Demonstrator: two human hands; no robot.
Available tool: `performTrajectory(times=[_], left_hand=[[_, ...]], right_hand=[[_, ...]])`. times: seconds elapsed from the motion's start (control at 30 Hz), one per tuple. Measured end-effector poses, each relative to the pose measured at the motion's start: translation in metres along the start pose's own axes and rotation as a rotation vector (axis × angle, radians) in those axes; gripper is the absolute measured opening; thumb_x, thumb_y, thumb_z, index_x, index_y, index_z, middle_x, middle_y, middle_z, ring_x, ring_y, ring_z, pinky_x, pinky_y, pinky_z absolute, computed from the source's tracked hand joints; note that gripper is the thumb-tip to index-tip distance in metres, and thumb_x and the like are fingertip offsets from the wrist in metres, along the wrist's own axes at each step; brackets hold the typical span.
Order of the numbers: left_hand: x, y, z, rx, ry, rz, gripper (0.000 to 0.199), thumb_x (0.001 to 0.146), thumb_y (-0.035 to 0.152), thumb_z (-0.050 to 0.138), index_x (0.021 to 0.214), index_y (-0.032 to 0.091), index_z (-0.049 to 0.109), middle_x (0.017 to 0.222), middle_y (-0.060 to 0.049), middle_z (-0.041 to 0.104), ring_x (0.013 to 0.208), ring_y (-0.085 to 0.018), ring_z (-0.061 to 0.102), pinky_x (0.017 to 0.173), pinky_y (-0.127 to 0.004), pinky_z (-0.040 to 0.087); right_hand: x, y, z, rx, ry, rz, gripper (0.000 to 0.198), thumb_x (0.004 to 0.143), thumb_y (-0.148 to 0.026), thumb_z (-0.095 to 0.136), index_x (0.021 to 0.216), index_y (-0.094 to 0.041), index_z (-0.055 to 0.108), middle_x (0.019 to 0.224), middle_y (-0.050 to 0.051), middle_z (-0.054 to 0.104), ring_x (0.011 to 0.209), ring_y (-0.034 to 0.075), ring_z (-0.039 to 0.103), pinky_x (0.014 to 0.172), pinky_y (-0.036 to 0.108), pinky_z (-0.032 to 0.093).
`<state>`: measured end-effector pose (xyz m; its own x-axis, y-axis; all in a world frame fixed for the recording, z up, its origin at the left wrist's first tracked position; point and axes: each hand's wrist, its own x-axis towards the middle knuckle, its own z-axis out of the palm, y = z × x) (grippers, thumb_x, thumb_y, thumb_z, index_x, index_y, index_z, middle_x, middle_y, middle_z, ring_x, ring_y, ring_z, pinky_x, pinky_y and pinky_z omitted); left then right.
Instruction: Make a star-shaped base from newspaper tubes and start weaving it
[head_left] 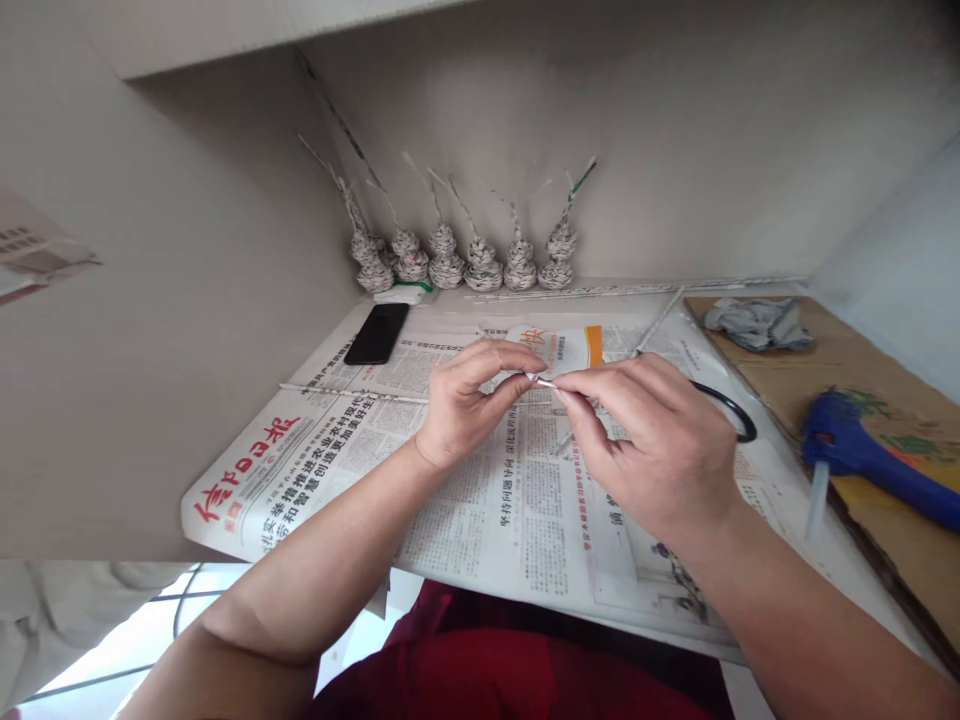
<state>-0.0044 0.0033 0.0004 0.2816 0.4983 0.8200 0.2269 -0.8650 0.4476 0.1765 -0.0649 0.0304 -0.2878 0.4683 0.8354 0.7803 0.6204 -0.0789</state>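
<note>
Over the newspaper, my two hands meet fingertip to fingertip. Between them is a thin white rolled-paper strip, mostly covered by the fingers. My left hand pinches one end with thumb and forefinger. At the other end, the thumb and forefinger of my right hand are closed on it. Partly hidden behind my right hand lies a tool with a black loop handle, perhaps scissors. A long rolled-paper stick lies on the newspaper left of my left hand.
Several gourd-shaped woven paper pieces stand along the back wall. A black phone lies at left. On the right, cardboard carries a crumpled wad and a blue glue gun. More paper sticks lie behind. A shelf overhangs above.
</note>
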Motion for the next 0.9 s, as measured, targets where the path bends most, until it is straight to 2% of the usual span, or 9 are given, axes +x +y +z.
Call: performTrajectory(times=[0.6,0.9], left_hand=[[-0.0005,0.0008,0.0021,0.013,-0.006,0.036,0.009,0.087,0.02,0.07,0.096,0.02,0.072,0.094,-0.003,0.075,0.093,-0.014,0.07,0.087,-0.032,0.058],[-0.0006,0.0003,0.0018,0.035,-0.006,0.048,0.01,0.085,0.019,0.072,0.095,0.021,0.072,0.093,-0.003,0.075,0.091,-0.014,0.07,0.086,-0.032,0.057]], right_hand=[[-0.0031,0.0024,0.0058,-0.02,-0.001,0.003,0.012,0.088,-0.012,0.062,0.091,-0.024,0.065,0.077,0.002,0.069,0.073,0.019,0.062,0.069,0.032,0.05],[-0.0016,0.0019,0.0063,-0.077,-0.034,0.011,0.012,0.088,-0.012,0.059,0.082,-0.022,0.065,0.071,0.003,0.067,0.068,0.019,0.057,0.063,0.033,0.045]])
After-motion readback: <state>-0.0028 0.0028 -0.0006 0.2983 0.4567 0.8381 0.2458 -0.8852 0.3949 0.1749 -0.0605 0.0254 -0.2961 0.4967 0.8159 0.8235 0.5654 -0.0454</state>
